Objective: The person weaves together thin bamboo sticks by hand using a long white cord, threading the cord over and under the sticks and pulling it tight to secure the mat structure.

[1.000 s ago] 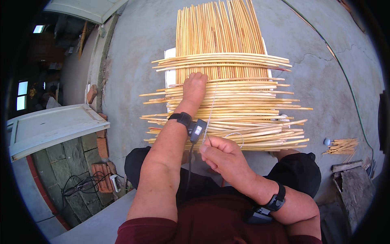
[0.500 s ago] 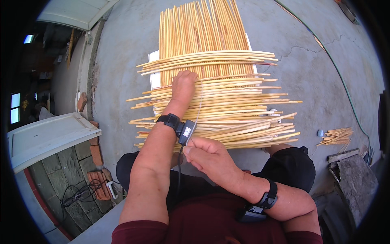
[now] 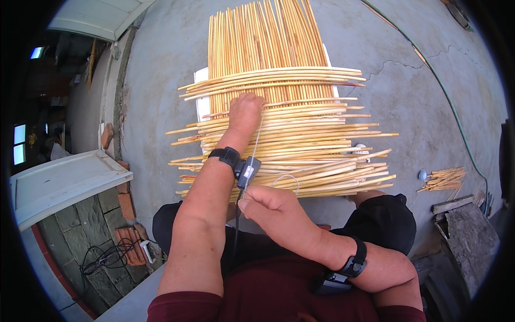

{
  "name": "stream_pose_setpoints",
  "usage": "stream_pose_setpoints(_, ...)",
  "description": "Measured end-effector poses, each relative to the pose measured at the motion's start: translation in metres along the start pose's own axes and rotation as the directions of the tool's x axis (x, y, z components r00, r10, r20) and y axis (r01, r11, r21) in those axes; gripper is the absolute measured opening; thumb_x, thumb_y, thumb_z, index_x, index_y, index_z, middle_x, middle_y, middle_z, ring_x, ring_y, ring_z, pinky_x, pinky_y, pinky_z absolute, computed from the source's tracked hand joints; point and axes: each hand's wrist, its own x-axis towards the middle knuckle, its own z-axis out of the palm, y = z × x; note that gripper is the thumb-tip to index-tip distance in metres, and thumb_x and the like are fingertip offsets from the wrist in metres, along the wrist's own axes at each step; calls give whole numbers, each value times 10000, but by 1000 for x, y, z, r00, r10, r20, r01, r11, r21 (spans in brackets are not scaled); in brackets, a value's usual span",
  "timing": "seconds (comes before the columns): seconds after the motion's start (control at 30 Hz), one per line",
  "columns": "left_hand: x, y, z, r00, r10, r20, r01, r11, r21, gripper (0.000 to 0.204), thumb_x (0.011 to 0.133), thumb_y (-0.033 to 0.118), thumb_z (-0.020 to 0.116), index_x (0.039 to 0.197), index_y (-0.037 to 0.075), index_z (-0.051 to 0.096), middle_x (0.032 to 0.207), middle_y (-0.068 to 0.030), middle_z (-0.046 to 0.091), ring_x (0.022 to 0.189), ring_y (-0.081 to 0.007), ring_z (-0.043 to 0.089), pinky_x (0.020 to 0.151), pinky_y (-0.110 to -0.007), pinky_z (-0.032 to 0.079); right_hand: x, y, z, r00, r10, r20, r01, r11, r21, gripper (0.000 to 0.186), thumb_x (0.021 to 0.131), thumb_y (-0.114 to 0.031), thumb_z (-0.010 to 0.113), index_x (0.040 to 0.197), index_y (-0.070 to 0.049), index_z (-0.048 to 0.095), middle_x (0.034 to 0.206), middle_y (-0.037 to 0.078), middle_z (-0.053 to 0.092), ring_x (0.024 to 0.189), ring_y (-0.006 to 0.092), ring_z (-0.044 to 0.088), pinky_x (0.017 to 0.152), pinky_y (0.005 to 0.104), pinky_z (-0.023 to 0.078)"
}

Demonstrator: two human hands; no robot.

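A mat of pale straight sticks [image 3: 265,43] lies lengthwise on a white board [image 3: 201,80], with more sticks [image 3: 316,150] lying crosswise over it in loose rows. My left hand [image 3: 245,112] rests on the crosswise sticks near the middle, its fingers curled over them. A thin pale cord [image 3: 257,134] runs from beside those fingers down to my right hand [image 3: 273,209], which pinches it below the black device on my left wrist. A loop of the cord lies on the sticks right of that pinch.
A white open door panel [image 3: 70,182], bricks [image 3: 126,204] and coiled black cable [image 3: 107,257] are at left. At right are a green hose [image 3: 440,80], a small stick bundle [image 3: 445,177], a blue ball-like object [image 3: 422,175] and a grey slab [image 3: 466,241].
The view has shifted, so the scene sits further left. My right hand has moved slightly left and down with the cord. My left hand has stayed on the sticks.
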Motion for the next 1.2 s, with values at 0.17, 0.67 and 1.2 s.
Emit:
stream_pose_setpoints(0.17,8,-4,-18,997,76,-9,-76,996,49,80,834,134,670,885,77,692,815,-87,667,835,-296,631,782,-424,478,-11,-20,-11,926,-378,-3,248,615,-748,176,937,-195,585,999,-35,545,715,130,628,655,322,650,543,424,459)
stream_pose_setpoints(0.67,-56,49,-202,805,-439,399,360,-173,-917,114,946,75,602,1035,7,624,848,-58,664,654,-91,573,554,-226,429,27,-39,-12,729,-641,-241,327,635,-700,57,859,-86,694,870,-49,652,691,104,621,589,247,621,530,343,479)
stream_pose_setpoints(1.2,-69,36,-197,838,-142,527,340,-621,-707,87,963,114,568,977,36,604,822,-61,643,612,-101,554,460,-211,371,44,-28,-14,837,-504,-214,261,711,-654,335,881,-34,609,1211,-40,667,645,147,612,525,196,589,533,308,472)
